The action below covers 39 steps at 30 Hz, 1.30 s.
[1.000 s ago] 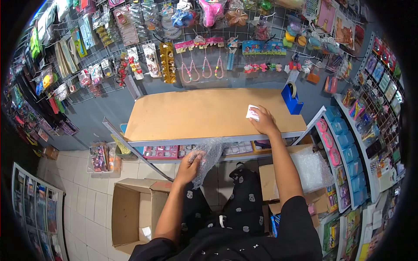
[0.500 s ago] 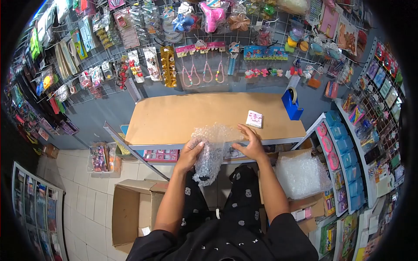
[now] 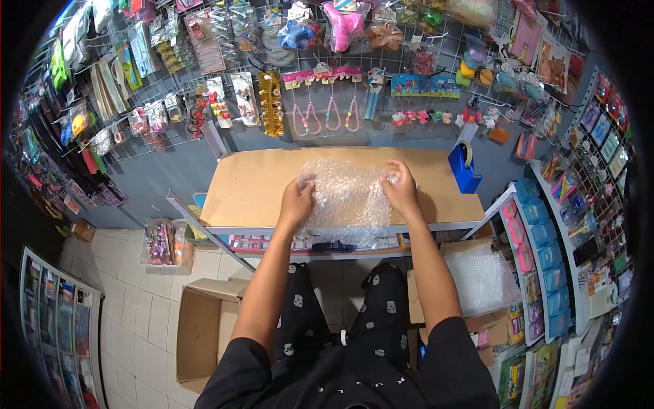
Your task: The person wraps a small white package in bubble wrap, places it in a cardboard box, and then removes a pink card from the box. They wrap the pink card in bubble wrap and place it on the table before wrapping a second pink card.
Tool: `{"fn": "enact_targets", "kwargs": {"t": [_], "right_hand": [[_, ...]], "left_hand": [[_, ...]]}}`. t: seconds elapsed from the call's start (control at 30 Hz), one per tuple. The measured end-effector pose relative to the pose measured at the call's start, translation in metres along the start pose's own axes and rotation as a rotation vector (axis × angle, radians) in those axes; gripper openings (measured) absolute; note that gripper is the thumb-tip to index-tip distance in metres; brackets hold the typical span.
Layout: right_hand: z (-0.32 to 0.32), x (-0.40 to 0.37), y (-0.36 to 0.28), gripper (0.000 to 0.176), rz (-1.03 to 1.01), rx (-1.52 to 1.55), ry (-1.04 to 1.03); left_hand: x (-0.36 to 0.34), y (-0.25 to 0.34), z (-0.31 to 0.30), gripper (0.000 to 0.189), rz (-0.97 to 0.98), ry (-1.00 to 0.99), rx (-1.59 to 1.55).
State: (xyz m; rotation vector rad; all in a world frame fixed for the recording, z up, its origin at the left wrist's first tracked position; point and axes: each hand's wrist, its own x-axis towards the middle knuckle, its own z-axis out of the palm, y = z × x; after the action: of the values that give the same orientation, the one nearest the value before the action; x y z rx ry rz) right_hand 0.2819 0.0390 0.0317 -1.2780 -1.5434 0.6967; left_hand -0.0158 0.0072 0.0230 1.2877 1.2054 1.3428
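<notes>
Left hand [image 3: 298, 201] and right hand [image 3: 400, 189] seemingly pinch bubble wrap [image 3: 346, 194]; packet labels [image 3: 320, 72] illegible.

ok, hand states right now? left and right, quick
Left hand: closed on the left edge of the bubble wrap, which lies spread on the table.
Right hand: closed on the bubble wrap's upper right edge.

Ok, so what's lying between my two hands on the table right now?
A sheet of bubble wrap spans the gap between the left hand and right hand, spread over the brown table; the head view shows it.
</notes>
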Motion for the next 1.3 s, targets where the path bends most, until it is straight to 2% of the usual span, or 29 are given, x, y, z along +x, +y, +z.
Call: {"fn": "enact_targets", "kwargs": {"t": [0.03, 0.1, 0.13, 0.17, 0.27, 0.37, 0.43, 0.53, 0.63, 0.77, 0.87, 0.97, 1.17, 1.3], "right_hand": [[-0.001, 0.009, -0.008, 0.049, 0.0, -0.083, 0.022], [0.005, 0.008, -0.012, 0.05, -0.261, -0.239, 0.201], [0.008, 0.009, -0.013, 0.05, -0.394, -0.318, 0.292], [0.012, 0.003, -0.012, 0.05, -0.405, -0.339, 0.265], [0.025, -0.032, -0.008, 0.049, -0.435, -0.428, 0.121], [0.031, -0.063, -0.016, 0.048, -0.383, -0.531, -0.134], [0.035, -0.066, -0.01, 0.048, -0.293, -0.552, -0.277], [0.036, -0.055, -0.006, 0.05, -0.282, -0.604, -0.293], [0.045, -0.044, -0.001, 0.051, -0.348, -0.767, -0.167], [0.046, -0.056, -0.014, 0.053, -0.291, -0.719, -0.204], [0.047, -0.063, -0.009, 0.054, -0.228, -0.723, -0.258], [0.041, -0.057, -0.005, 0.054, -0.216, -0.745, -0.271], [0.038, -0.054, -0.004, 0.055, -0.216, -0.753, -0.313], [0.039, -0.053, 0.001, 0.055, -0.229, -0.729, -0.281]], "left_hand": [[0.015, -0.011, 0.002, 0.033, 0.134, 0.048, 0.181], [0.025, -0.024, 0.012, 0.04, 0.432, 0.402, 0.546], [0.021, -0.007, 0.019, 0.044, 0.581, 0.58, 0.726], [0.009, 0.008, 0.019, 0.053, 0.49, 0.563, 0.679], [-0.028, 0.02, 0.02, 0.045, 0.573, 0.163, 0.618], [-0.04, -0.006, 0.015, 0.037, 0.595, -0.224, 0.878], [-0.042, -0.014, 0.01, 0.034, 0.602, -0.247, 0.922], [-0.033, -0.02, 0.012, 0.036, 0.591, -0.244, 0.949], [-0.022, -0.023, 0.02, 0.039, 0.541, -0.199, 1.014], [-0.005, -0.021, 0.031, 0.044, 0.443, -0.121, 1.102], [0.006, -0.034, 0.027, 0.046, 0.56, -0.126, 1.009], [-0.004, -0.023, 0.016, 0.047, 0.541, -0.123, 0.983], [-0.014, -0.023, 0.009, 0.05, 0.369, -0.195, 1.061], [-0.016, -0.022, 0.009, 0.051, 0.36, -0.178, 1.07]]}}
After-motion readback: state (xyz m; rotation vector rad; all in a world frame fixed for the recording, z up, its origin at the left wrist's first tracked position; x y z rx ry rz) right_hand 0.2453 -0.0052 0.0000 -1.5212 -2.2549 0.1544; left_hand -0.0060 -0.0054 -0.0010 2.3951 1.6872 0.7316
